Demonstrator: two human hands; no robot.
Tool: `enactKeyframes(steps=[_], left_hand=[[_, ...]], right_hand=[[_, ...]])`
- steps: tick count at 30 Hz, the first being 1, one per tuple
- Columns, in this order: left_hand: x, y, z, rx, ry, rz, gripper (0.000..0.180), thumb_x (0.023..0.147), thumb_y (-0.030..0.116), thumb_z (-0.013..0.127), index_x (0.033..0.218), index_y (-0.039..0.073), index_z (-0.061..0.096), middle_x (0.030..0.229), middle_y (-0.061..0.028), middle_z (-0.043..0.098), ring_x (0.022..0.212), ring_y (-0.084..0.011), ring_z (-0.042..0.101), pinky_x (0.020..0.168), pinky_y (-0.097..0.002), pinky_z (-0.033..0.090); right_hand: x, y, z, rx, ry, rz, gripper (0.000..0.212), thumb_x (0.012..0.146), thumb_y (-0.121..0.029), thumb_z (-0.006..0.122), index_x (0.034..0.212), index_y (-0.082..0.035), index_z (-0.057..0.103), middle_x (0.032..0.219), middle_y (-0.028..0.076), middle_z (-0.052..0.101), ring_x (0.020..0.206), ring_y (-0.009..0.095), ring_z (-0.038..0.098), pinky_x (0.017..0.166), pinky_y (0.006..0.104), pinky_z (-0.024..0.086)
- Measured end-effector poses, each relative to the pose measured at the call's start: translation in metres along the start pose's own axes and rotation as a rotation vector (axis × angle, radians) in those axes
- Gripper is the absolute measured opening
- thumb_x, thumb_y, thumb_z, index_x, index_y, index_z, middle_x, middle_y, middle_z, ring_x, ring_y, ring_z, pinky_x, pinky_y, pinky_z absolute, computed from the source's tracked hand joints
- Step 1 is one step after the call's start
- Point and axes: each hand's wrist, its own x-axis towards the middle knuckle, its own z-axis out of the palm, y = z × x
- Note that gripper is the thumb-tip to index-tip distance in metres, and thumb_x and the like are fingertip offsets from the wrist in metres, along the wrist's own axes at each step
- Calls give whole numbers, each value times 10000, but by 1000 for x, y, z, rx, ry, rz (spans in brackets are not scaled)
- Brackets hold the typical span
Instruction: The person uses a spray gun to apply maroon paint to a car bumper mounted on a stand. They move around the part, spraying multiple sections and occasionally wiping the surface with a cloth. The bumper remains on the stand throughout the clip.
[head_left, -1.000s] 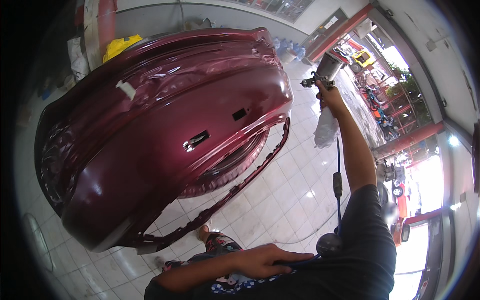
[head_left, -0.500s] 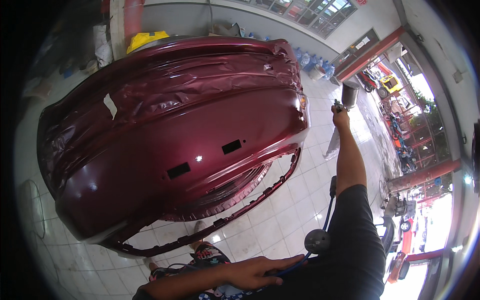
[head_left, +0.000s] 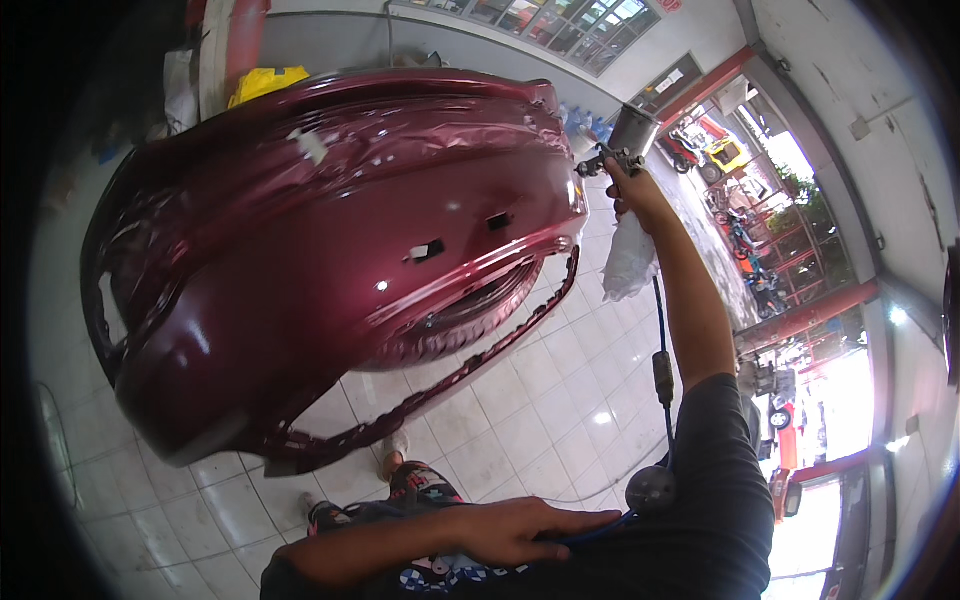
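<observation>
Metal and grey, the spray gun (head_left: pixel 622 140) sat clamped in the right hand (head_left: pixel 636 195), its cup raised and its nozzle turned toward the upper right corner of a glossy dark red car bumper (head_left: pixel 330 260), just beside that painted edge. A white cloth (head_left: pixel 630 258) hung below the same grip. From there a blue hose (head_left: pixel 660 330) ran down along the forearm to a round fitting (head_left: pixel 650 488) near the waist. The left hand (head_left: pixel 520 530) lay flat against the dark shirt, fingers closed loosely over the hose's lower end.

The bumper filled the middle of the view, hanging above the floor; what carried it could not be made out. Its wet-looking surface threw back light spots and showed small rectangular cut-outs near its centre. Beneath it lay a floor of white tiles (head_left: pixel 540 420), with one sandalled foot (head_left: pixel 392 455) showing under the lower lip. A yellow object (head_left: pixel 265 82) stood behind the bumper's top edge. At the right, red pillars (head_left: pixel 800 315) framed an open front with daylight and parked vehicles outside.
</observation>
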Motion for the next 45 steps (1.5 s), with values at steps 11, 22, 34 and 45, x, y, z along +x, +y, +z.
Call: enactKeyframes(steps=[11,22,34,45], left_hand=[[-136,34,133,-21,-27,271,728,988,114,567,1624,174,217,1531,-163,481,1248,-326,593,1064,-388,427],[-186,66,181,29,-2,359,706,973,109,587,1607,177,282,1414,-164,596,1022,-319,669,914,-392,485],[-174,61,161,-19,13,377,690,961,40,573,1591,152,318,1485,-135,537,1210,-253,577,1043,-354,419],[-68,8,48,12,-52,93,697,981,29,550,1605,207,295,1515,-125,520,1054,-261,669,977,-363,468]], right_hand=[[-240,-195,108,15,-189,-33,378,990,-501,620,955,-139,517,697,-17,527,455,83,420,445,299,455],[-399,-333,243,-20,-534,-259,422,967,-472,669,968,-76,524,713,4,551,435,70,398,445,292,471],[-330,-309,218,-9,-451,-186,412,985,-481,631,1009,-84,524,701,-1,564,434,65,419,447,288,478],[-126,-146,77,-115,-196,-60,477,964,-547,637,1022,-76,593,715,9,582,464,79,456,449,289,458]])
